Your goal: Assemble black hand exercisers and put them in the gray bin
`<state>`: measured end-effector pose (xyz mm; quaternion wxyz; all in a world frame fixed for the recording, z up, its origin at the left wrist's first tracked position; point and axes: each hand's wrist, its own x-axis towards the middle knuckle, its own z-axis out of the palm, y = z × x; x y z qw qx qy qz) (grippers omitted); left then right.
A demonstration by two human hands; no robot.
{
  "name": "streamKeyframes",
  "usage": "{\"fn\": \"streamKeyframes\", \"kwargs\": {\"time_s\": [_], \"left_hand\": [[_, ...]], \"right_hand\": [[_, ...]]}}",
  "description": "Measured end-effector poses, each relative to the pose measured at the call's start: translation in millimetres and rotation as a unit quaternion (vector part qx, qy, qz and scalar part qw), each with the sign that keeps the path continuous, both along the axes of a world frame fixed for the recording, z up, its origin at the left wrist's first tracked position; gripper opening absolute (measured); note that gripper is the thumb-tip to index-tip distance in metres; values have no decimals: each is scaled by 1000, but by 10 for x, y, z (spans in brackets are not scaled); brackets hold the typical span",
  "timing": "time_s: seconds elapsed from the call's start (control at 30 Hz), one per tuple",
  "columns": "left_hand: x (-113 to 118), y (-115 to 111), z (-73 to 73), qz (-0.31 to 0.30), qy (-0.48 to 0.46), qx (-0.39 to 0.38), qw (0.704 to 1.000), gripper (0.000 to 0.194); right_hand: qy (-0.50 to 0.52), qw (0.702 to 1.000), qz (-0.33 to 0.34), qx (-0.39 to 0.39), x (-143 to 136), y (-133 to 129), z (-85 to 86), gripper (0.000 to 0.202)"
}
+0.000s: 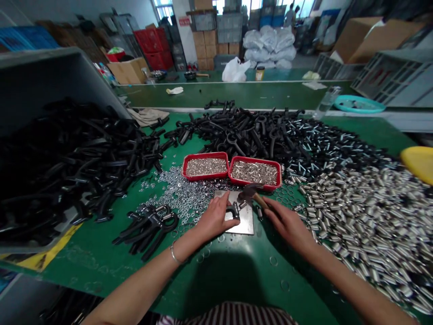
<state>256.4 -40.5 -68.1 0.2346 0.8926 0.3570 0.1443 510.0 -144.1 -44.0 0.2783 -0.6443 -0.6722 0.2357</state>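
Observation:
My left hand (214, 214) grips a small black clamp-like part (234, 211), holding it against a flat metal plate (244, 225). In my right hand (287, 222) is a hammer (249, 192) with a wooden handle, fingers closed around the handle. Its dark head is over the plate's upper right, close to the part. A small silver cylinder (242, 205) shows beside the part, below the hammer head. Just right of the plate lies another silver-and-dark piece (260, 213). The left fingers partly hide the black part.
Behind the plate stand a left red tray (189, 177) and a right red tray (280, 176) of tiny metal pieces. Loose nuts (179, 194), silver cylinders (358, 212) and black handles (250, 131) are heaped around. Assembled handles (149, 230) lie left, near a grey bin (98, 85).

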Motion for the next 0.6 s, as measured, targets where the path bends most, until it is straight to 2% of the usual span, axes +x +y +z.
{"fn": "streamKeyframes", "kwargs": {"time_s": [0.1,0.17,0.27,0.33,0.4,0.47,0.53,0.6], "left_hand": [[-1,-17,-41,10,-5,2,1000,106],[14,-23,-48,11,-8,9,1000,107],[34,-38,-38,16,-7,10,1000,105],[24,-72,-24,16,-11,5,1000,101],[-2,-134,2,22,-31,-9,999,93],[-22,-223,45,56,-68,-29,996,84],[-7,-321,94,109,-109,-31,988,76],[49,-413,123,143,-138,-16,980,75]], "right_hand": [[-19,998,15,49,-95,-155,26,49],[-59,997,32,43,-135,-184,30,51],[-73,996,53,-1,-100,-86,7,48],[-55,997,52,-2,-40,1,-8,46],[-65,997,22,35,-7,47,-11,45],[-71,994,-38,77,-54,47,-8,43],[8,994,-82,65,-203,38,-11,41],[182,979,-94,-22,-438,59,-29,44]]}}
